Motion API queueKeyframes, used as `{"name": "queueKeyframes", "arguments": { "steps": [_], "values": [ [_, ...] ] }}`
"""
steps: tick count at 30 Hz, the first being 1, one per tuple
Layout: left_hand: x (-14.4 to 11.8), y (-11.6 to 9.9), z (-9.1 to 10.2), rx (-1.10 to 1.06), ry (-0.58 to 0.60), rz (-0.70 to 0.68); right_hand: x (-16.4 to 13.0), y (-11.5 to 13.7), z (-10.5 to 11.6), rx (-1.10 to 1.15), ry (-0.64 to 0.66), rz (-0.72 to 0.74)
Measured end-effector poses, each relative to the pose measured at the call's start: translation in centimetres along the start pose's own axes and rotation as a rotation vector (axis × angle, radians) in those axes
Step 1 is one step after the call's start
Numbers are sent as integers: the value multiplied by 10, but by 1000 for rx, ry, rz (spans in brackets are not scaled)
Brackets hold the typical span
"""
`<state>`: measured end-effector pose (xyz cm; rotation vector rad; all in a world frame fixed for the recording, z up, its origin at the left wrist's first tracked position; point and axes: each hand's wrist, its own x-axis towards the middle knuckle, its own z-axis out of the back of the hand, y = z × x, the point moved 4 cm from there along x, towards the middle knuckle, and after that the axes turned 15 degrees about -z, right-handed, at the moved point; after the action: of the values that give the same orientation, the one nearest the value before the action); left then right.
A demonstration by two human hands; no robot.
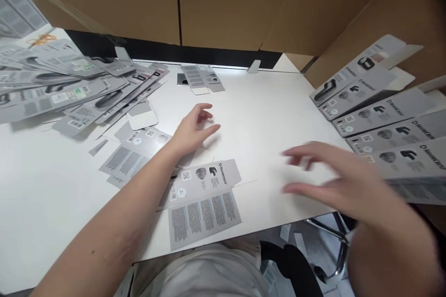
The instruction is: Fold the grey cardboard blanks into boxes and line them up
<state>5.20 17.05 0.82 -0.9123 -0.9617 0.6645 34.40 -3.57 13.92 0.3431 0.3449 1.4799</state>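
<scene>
While our left hand [193, 130] hovered open over the white table [265, 120], the flat printed carton [202, 199] lay just below it, toward us, at the near edge, touching neither hand. Our left was the nearer; our right hand [327, 176], blurred and open, holding nothing, was off to the carton's right. Its long axis ran roughly near-to-far, tilted slightly; the text panel pointed at us.

White table [265, 116] bearing flat grey cartons [204, 197], heaped at left [62, 88]
</scene>
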Motion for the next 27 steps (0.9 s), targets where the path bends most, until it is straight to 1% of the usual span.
{"name": "queueKeyframes", "arguments": {
  "steps": [1, 2, 3, 4, 5, 6, 8, 10, 13, 15, 17, 19, 20, 21, 24, 25, 27],
  "values": [
    [1, 0, 2, -44, -47, 14, 15, 16, -28, 10, 189, 53],
    [2, 1, 4, -96, -101, 28, 28, 32, -54, 5, 335, 73],
    [2, 1, 7, -156, -158, 41, 39, 47, -76, -14, 433, 77],
    [3, 0, 10, -221, -215, 53, 49, 60, -93, -52, 473, 91],
    [4, 0, 14, -289, -269, 66, 55, 72, -107, -112, 470, 101],
    [5, -1, 17, -354, -317, 79, 60, 81, -117, -165, 451, 107],
    [6, -2, 24, -464, -385, 110, 64, 91, -130, -211, 444, 108],
    [8, -3, 29, -530, -422, 140, 67, 89, -133, -193, 463, 67],
    [8, -3, 36, -548, -435, 192, 74, 75, -128, -107, 543, -52],
    [6, -3, 37, -530, -387, 226, 78, 64, -123, -34, 654, -113],
    [4, -4, 35, -519, -304, 248, 83, 57, -116, 61, 765, -125],
    [2, -5, 31, -542, -222, 257, 92, 54, -107, 166, 798, -92],
    [1, -6, 29, -569, -183, 262, 99, 53, -102, 208, 778, -71],
    [-1, -6, 26, -603, -140, 269, 107, 52, -96, 234, 732, -56],
    [-6, -10, 17, -694, 42, 288, 134, 50, -81, 259, 537, -65],
    [-8, -11, 16, -700, 109, 296, 142, 49, -79, 274, 494, -71],
    [-12, -14, 14, -668, 219, 315, 155, 49, -78, 320, 450, -78]
  ]
}}
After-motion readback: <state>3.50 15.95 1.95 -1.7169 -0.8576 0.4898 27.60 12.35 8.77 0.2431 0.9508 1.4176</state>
